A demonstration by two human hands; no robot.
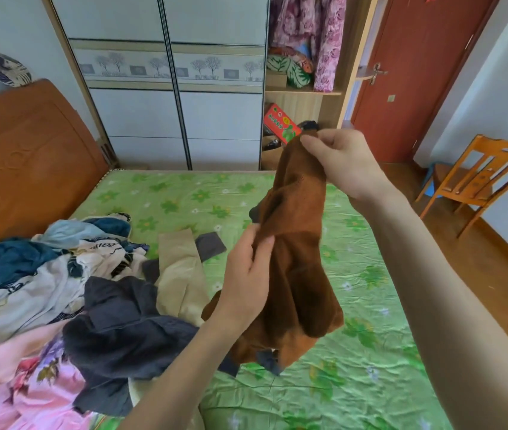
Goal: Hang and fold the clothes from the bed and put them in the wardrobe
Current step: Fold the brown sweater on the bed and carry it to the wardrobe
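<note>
Holding a brown garment (296, 243) up over the bed (355, 305), both hands pinching it.

Right hand (345, 162), at 1 o'clock, pinches the top edge between thumb and fingers; left hand (246, 274), near centre, pinches a fold lower down. A pile of clothes (69, 290) lies at 8 o'clock; the wardrobe (184, 88) stands at 12.

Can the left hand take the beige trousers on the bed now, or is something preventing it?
Probably not yet: the left hand pinches the brown garment. The beige trousers lie uncovered just beyond it.
</note>
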